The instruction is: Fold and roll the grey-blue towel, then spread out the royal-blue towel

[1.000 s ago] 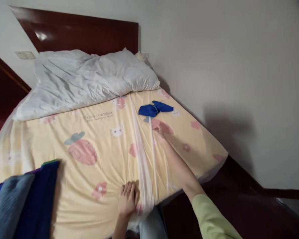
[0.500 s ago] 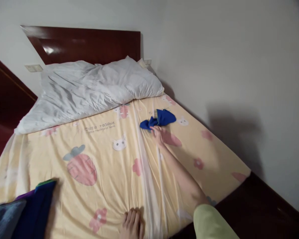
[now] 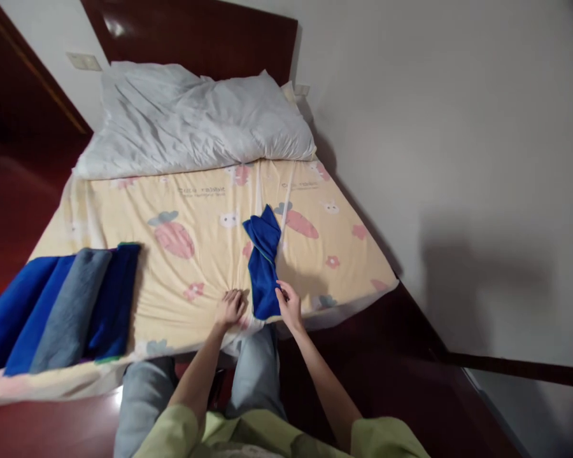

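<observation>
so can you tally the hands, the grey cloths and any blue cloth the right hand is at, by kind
Hands: 2 (left hand, right hand)
Grey cloth: 1
Blue cloth at the right hand: 1
Total: 4

Left hand [image 3: 230,308] palm down, fingers bent, right hand [image 3: 287,303] seemingly pinching

The one camera sits on my head and looks forward and down along the bed [image 3: 210,251], toward the headboard [image 3: 195,38] at the top edge. My hands [image 3: 232,307] and my legs [image 3: 255,375] are near to it, low in the view; the wall [image 3: 434,127] takes the upper right.
</observation>
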Motion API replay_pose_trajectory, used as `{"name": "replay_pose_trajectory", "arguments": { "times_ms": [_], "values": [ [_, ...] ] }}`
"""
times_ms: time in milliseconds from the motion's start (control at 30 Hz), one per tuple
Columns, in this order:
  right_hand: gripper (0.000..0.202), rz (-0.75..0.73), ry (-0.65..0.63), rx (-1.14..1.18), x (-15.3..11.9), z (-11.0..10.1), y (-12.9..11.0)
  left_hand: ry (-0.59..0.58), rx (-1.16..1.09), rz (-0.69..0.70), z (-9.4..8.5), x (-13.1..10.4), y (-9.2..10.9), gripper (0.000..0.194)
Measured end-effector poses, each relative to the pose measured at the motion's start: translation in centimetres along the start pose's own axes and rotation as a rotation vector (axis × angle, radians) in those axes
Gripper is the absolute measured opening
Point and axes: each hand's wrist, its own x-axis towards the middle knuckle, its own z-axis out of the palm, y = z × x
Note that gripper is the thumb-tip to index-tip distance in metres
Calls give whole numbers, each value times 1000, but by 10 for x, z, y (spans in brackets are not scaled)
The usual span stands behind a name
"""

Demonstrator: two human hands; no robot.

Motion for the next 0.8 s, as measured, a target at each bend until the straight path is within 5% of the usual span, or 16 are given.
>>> {"name": "replay_pose_trajectory", "arguments": {
  "times_ms": [133,233,333,433,633,800],
  "values": [
    [47,28,-45,7,-46,14,-10,78,-264,-301,-16,-20,27,32],
    [44,21,-159,30,-84,25,-19,155,-481,-394,-33,-49,46,43],
    [40,5,-245,24,-116,37,-21,106,-608,-483,-48,-64,61,44],
    [38,7,-299,-10,-137,48,-17,32,-483,-600,-52,-47,68,38],
    [38,60,-310,-20,-168,65,-10,33,-325,-679,-35,21,74,29],
    [41,-24,-426,-145,-193,66,-2,90,-254,-570,-40,32,94,35]
  ]
}}
